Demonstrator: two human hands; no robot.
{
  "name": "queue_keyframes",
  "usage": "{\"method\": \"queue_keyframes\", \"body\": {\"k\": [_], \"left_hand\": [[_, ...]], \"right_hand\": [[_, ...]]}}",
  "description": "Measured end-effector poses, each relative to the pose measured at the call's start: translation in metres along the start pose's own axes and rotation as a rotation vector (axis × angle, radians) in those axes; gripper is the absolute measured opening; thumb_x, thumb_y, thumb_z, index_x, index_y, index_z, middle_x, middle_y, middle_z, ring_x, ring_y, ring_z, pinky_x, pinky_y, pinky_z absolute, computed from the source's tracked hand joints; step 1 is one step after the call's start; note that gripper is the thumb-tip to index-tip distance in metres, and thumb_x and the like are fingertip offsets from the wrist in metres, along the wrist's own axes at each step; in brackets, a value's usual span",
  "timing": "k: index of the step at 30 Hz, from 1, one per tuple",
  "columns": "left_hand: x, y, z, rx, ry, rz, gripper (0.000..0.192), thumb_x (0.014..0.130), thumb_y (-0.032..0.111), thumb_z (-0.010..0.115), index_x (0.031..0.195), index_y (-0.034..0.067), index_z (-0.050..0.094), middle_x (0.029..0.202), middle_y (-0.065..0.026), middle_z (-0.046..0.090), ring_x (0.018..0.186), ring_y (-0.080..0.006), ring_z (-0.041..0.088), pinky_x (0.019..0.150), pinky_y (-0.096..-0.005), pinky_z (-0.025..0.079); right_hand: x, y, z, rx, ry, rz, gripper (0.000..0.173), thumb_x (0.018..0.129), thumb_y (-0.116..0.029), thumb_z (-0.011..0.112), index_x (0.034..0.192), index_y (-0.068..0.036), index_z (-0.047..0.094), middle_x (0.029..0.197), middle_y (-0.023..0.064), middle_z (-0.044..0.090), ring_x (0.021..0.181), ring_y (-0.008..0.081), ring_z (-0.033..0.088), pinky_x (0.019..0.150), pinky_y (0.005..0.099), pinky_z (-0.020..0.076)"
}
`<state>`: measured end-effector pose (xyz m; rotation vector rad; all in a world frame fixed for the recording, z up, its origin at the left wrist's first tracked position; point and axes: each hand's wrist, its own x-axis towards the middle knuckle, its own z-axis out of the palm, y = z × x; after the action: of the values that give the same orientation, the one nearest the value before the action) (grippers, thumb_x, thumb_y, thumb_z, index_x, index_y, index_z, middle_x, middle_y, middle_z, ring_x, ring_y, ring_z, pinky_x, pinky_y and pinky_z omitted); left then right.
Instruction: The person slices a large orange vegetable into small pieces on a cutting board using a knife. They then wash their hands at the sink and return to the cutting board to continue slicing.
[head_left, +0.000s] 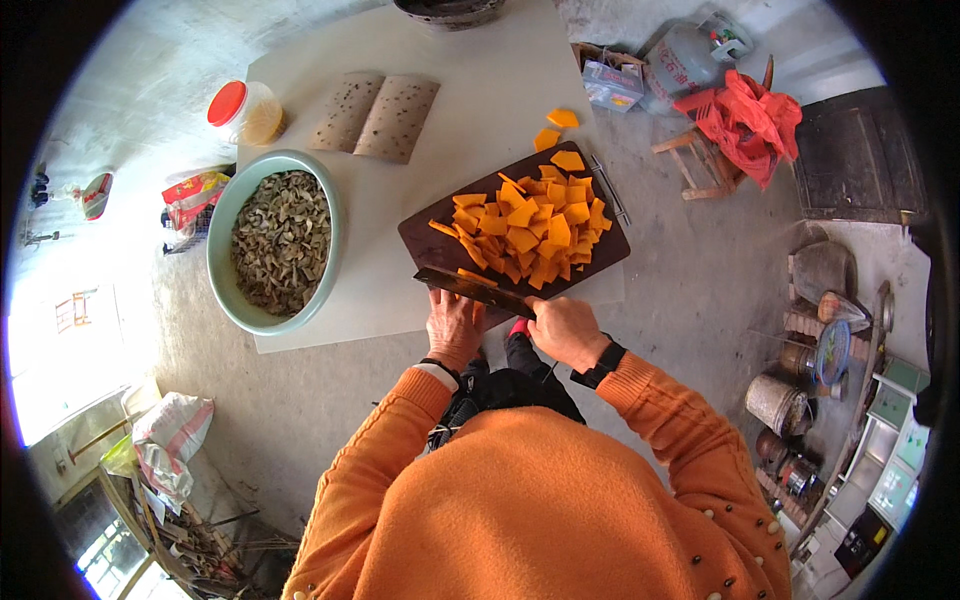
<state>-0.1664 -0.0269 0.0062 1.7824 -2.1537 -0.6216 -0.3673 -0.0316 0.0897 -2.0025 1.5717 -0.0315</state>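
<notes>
My right hand grips the handle of a kitchen cleaver. Its dark blade points left across the near edge of a dark brown cutting board. Close behind the blade is my left hand, its fingertips partly hidden, so I cannot tell what they hold. One thin orange slice lies just beyond the blade. A heap of flat orange pieces, likely pumpkin, covers much of the board. Two more orange pieces rest off the board's far edge.
The pale table also bears a green basin of dried slices, a red-lidded jar, an open speckled booklet and a dark pan. Right of it stand a wooden stool with red bags and a gas cylinder.
</notes>
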Motion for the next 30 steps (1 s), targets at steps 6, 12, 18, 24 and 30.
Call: {"method": "queue_keyframes", "body": {"k": [6,12,18,24,30], "left_hand": [[0.002,0.001,-0.004,-0.011,-0.049,-0.035,0.042,0.075,0.017,0.069,0.115,0.013,0.058,0.124,-0.0152,0.045,0.110,-0.0391,0.046,0.077,-0.0462,0.053],[0.003,0.002,-0.007,-0.006,-0.041,-0.054,0.040,0.074,0.019,0.070,0.113,0.012,0.060,0.122,-0.0139,0.047,0.107,-0.0378,0.047,0.078,-0.0456,0.053],[0.003,0.000,-0.006,-0.074,-0.033,-0.047,0.040,0.074,0.017,0.071,0.112,0.011,0.060,0.121,-0.0137,0.048,0.107,-0.0376,0.047,0.078,-0.0446,0.053],[0.001,0.002,0.000,-0.059,0.039,-0.045,0.037,0.074,0.017,0.069,0.109,0.010,0.061,0.117,-0.0155,0.049,0.105,-0.0394,0.047,0.080,-0.0474,0.050],[-0.002,0.000,0.002,-0.015,0.096,0.002,0.046,0.072,0.022,0.073,0.114,0.012,0.059,0.118,-0.0156,0.049,0.105,-0.0392,0.047,0.084,-0.0473,0.049]], "right_hand": [[0.015,-0.001,-0.005,0.006,-0.166,0.085,0.025,0.081,-0.021,0.060,0.090,0.001,0.068,0.071,0.0222,0.065,0.072,0.0388,0.065,0.067,0.0453,0.0532],[0.027,-0.008,-0.007,0.082,-0.216,0.141,0.020,0.081,-0.014,0.055,0.079,0.005,0.063,0.081,0.0272,0.065,0.080,0.0435,0.064,0.072,0.0490,0.0521],[0.045,-0.009,0.014,0.068,-0.248,0.207,0.020,0.079,-0.012,0.055,0.082,0.005,0.065,0.085,0.0278,0.066,0.082,0.0444,0.064,0.073,0.0489,0.0521],[0.045,-0.017,0.023,0.072,-0.179,0.196,0.019,0.077,-0.012,0.056,0.079,0.005,0.064,0.082,0.0281,0.065,0.080,0.0451,0.063,0.071,0.0506,0.0515],[0.042,-0.022,0.027,0.091,-0.072,0.195,0.022,0.077,-0.013,0.054,0.085,0.003,0.065,0.087,0.0262,0.066,0.085,0.0430,0.064,0.074,0.0509,0.0515]]}}
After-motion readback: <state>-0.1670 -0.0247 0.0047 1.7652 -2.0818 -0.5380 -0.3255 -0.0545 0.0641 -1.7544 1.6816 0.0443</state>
